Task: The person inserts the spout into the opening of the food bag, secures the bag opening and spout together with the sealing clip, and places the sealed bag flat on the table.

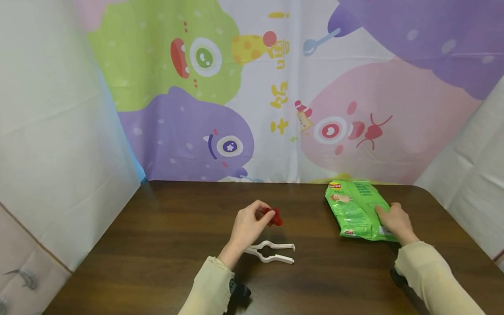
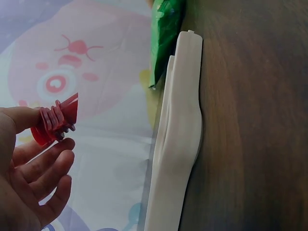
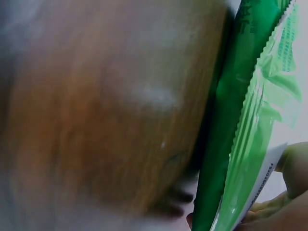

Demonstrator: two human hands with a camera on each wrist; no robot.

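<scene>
Between thumb and fingertips my left hand [image 1: 249, 223] pinches a small red claw clip [image 1: 276, 216], held above the table. Its several curved prongs [image 2: 55, 118] show in the left wrist view. Below that hand lies a white two-armed plastic clip [image 1: 275, 259], spread apart at its right end, with a small hook on one arm. At the right, my right hand [image 1: 397, 222] grips the near right edge of a green chip bag [image 1: 356, 212]. Seen from the right wrist, the thumb is on one face of the bag's crimped edge [image 3: 248, 106] and fingers curl behind it.
The dark wooden table [image 1: 157, 245] runs back to a hanging cloth [image 1: 271, 162] printed with cartoon monsters. Pale fabric walls [image 1: 59, 109] stand on the left and right sides. The bag lies near the table's back edge.
</scene>
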